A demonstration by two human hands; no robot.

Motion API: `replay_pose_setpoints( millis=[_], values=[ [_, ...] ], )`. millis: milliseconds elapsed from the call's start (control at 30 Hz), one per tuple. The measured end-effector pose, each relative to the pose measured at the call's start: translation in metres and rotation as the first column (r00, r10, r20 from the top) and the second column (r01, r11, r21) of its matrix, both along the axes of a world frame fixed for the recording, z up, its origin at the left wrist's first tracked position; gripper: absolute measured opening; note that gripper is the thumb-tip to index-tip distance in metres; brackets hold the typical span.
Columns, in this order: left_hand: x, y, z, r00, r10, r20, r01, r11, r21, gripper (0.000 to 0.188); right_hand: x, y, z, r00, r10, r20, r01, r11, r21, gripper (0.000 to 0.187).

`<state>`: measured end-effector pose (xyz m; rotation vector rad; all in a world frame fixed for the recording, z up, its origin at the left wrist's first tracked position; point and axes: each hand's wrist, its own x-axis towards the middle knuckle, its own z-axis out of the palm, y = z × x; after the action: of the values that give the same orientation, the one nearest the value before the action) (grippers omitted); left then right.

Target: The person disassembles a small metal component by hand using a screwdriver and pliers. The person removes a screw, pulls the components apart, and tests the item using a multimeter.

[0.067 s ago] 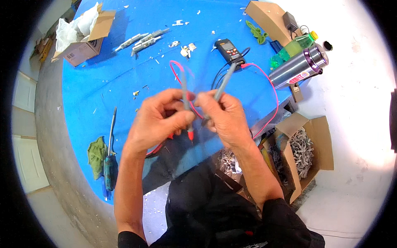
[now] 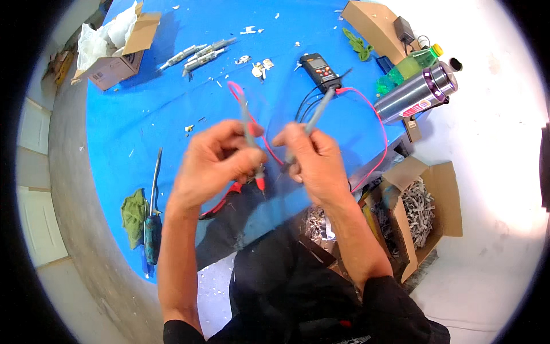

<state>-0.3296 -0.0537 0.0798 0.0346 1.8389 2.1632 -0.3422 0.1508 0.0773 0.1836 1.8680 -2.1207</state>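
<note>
Above the near part of the blue table, my left hand (image 2: 209,163) is closed on a grey test probe with a red tip end (image 2: 260,182), its metal point downward. My right hand (image 2: 319,163) is closed on a second grey test probe (image 2: 322,109), which leans up to the right; its lower end is blurred by motion. A pink-red lead (image 2: 375,117) and a black lead run from a black handheld meter (image 2: 319,71) beyond my right hand. Partly covered by my left hand, a red-handled tool (image 2: 234,190) lies on the table; its kind is unclear.
Several grey metal cylindrical parts (image 2: 205,60) and white scraps lie at the far side. Left are a screwdriver (image 2: 153,218), a green cloth (image 2: 133,215) and a box with plastic (image 2: 117,71). Right are a steel flask (image 2: 409,97), a green bottle (image 2: 418,62) and a carton of parts (image 2: 444,200).
My left hand and its probe have shifted slightly left, and my right hand slightly right, so the probes stand a little farther apart. Both hands keep hold.
</note>
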Motion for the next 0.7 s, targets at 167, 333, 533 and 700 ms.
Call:
replay_pose_setpoints(
  millis=[167, 333, 533, 700],
  values=[
    [-0.01, -0.034, -0.036, 0.969, 0.244, -0.047, -0.24, 0.968, 0.079, 0.026, 0.003, 0.01, -0.036, 0.995, -0.06, -0.079, 0.044, 0.98, -0.193, 0.045],
    [-0.013, -0.035, -0.052, 0.964, 0.266, 0.007, -0.263, 0.952, 0.154, 0.025, 0.016, -0.003, -0.055, 0.941, -0.305, -0.144, 0.27, 0.938, -0.218, 0.037],
    [-0.012, -0.038, -0.057, 0.962, 0.272, 0.014, -0.271, 0.948, 0.165, 0.027, 0.031, -0.012, -0.073, 0.872, -0.43, -0.234, 0.365, 0.889, -0.275, 0.027],
    [-0.012, -0.035, -0.058, 0.966, 0.259, 0.004, -0.256, 0.955, 0.152, 0.03, 0.047, -0.027, -0.065, 0.828, -0.478, -0.292, 0.431, 0.877, -0.215, 0.025]
  ],
)
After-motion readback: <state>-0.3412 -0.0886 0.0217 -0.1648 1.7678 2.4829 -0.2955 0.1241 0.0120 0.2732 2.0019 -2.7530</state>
